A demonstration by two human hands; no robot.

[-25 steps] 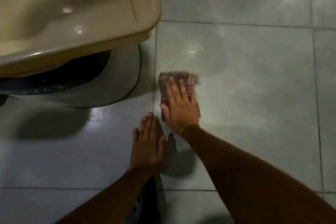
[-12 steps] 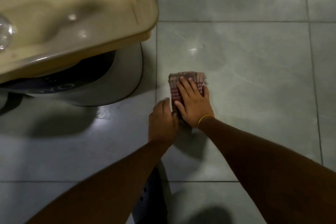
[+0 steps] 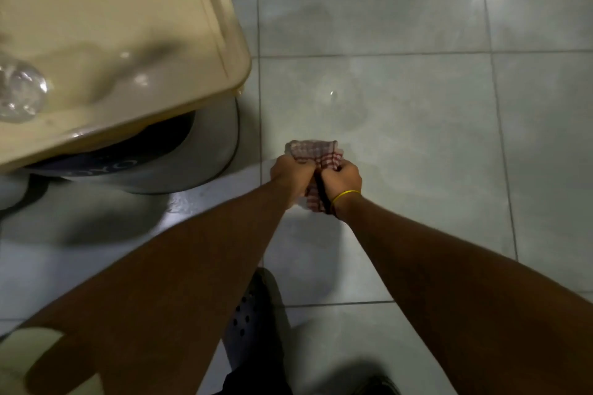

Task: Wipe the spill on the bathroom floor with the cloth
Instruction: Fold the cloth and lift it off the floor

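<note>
Tiled floor (image 3: 417, 138); hands clenching cloth (image 3: 316, 154)

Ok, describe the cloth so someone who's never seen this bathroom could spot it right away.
Start at the big beige tub at upper left, then move right onto the grey tiled floor. Just right of the tub's round base, both hands meet: left hand, right hand. Bunched between them is the cloth, red-and-white checked, the only patterned thing there.

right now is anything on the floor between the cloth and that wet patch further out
Nothing visible. The checked cloth is bunched in the left hand and right hand, and the damp patch lies just beyond it on bare floor tile. The beige tub sits off to the left, clear of that path.
</note>
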